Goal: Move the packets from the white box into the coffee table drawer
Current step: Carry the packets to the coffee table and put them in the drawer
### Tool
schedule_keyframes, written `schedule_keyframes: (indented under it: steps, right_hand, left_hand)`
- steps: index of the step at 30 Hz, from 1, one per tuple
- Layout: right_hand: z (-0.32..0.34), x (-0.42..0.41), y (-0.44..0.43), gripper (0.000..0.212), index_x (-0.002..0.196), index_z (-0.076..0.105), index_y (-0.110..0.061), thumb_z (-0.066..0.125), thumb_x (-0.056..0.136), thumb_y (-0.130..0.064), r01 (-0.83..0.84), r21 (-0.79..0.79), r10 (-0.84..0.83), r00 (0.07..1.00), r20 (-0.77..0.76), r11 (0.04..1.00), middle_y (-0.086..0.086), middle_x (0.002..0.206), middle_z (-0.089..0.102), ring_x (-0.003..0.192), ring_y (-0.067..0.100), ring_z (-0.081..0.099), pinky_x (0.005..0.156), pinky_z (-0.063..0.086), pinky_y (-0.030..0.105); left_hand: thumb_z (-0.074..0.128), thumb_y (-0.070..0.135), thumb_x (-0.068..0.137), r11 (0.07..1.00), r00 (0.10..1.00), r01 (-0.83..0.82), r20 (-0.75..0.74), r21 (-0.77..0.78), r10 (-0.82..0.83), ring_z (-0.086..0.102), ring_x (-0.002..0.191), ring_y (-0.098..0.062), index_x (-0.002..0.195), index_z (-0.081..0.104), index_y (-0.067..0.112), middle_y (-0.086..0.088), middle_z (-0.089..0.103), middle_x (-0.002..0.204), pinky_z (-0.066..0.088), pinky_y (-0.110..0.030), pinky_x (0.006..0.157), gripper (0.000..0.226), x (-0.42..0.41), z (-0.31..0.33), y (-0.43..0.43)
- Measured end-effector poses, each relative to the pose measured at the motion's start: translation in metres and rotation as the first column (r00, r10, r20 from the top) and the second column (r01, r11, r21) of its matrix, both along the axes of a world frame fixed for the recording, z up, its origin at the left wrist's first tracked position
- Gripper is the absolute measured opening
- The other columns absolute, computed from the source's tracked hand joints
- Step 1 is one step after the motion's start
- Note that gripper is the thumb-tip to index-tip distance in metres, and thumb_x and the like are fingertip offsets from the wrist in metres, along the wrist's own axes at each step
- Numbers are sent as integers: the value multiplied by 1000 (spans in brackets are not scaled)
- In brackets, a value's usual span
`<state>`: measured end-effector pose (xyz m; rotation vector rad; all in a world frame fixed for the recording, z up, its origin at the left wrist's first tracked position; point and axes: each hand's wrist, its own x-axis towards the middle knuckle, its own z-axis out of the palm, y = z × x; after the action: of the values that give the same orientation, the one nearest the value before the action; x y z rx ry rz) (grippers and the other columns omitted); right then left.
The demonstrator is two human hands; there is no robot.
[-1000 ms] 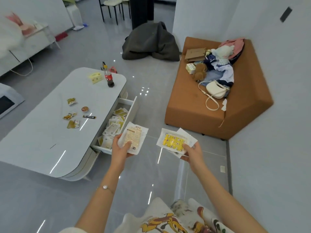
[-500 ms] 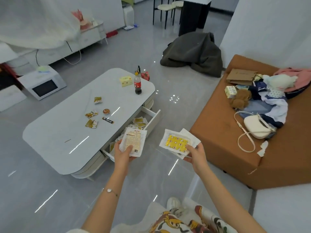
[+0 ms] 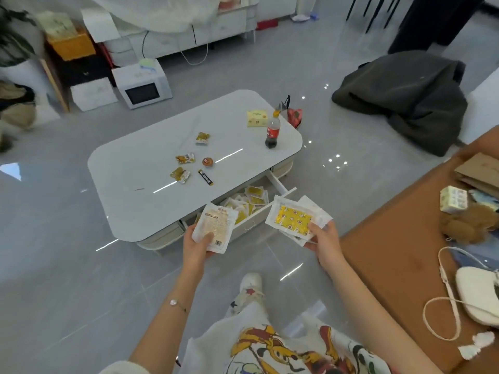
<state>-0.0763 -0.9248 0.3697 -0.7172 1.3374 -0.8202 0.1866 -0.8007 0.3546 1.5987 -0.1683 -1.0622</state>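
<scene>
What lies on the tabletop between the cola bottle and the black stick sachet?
In the head view, one small round orange-lidded cup lies roughly between the cola bottle and the black stick sachet; otherwise bare tabletop.

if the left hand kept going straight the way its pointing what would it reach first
Probably the open drawer of the coffee table. The left hand holds a packet aimed at it, though depth is hard to judge.
</scene>
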Motion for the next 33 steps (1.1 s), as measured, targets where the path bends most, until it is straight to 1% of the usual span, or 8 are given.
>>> schedule_keyframes:
  steps: [9,12,15,20,23,28,30,33]
  right_hand:
    - [-20,44,-113,41,130,42,-19,53,94,-3,-114,71,119,991,-67,991,10,122,60,95,27,66,56,58,32]
    - [-22,57,-148,38,125,41,-22,53,95,-3,-154,106,160,986,-50,982,8,118,60,91,24,66,52,57,29]
    - [-29,68,-178,38,123,40,-26,52,95,-3,-225,163,234,971,-38,961,5,115,61,91,23,66,54,58,31]
    - [-63,87,-221,38,123,40,-27,52,95,-5,-362,247,391,917,-77,899,3,113,62,87,21,67,56,58,31]
    - [-115,102,-254,39,126,40,-24,51,95,-2,-396,304,448,885,-123,866,2,106,64,82,20,66,52,57,28]
    - [-267,130,-319,37,122,40,-26,47,96,1,-389,373,493,836,-242,843,-4,104,62,82,14,63,50,55,23]
    - [-331,145,-345,37,122,39,-25,47,96,0,-402,379,512,819,-259,834,3,115,60,86,17,64,58,54,28]
    - [-412,171,-367,40,125,39,-24,47,96,3,-450,386,558,795,-237,805,7,130,55,108,27,61,76,55,40]
  left_hand:
    - [58,0,88,979,985,-169,-7,115,170,61,101,-31,123,46,13,-13,59,119,51,-51,91,39,48,-36,-70]
    - [56,0,89,972,980,-189,-32,142,196,59,100,-29,126,44,8,-13,57,118,52,-50,88,40,60,-42,-93]
    - [54,-1,89,967,979,-193,-25,168,200,60,96,-27,116,47,13,-13,58,115,53,-47,85,32,68,-46,-114]
    - [54,0,90,939,971,-215,-47,267,236,61,100,-29,124,43,11,-13,58,118,55,-39,71,37,75,-74,-142]
    - [55,1,90,915,964,-228,-58,332,261,61,102,-31,123,44,12,-15,58,120,55,-41,74,36,79,-124,-158]
    - [53,2,93,856,925,-305,-83,417,371,59,101,-29,122,42,14,-13,56,120,53,-34,71,34,96,-274,-185]
    - [51,2,94,838,907,-335,-95,429,411,58,102,-28,126,40,14,-13,54,122,52,-34,71,36,103,-334,-199]
    - [51,1,93,816,906,-343,-65,466,418,60,98,-26,129,40,12,-14,54,123,53,-34,71,40,111,-404,-216]
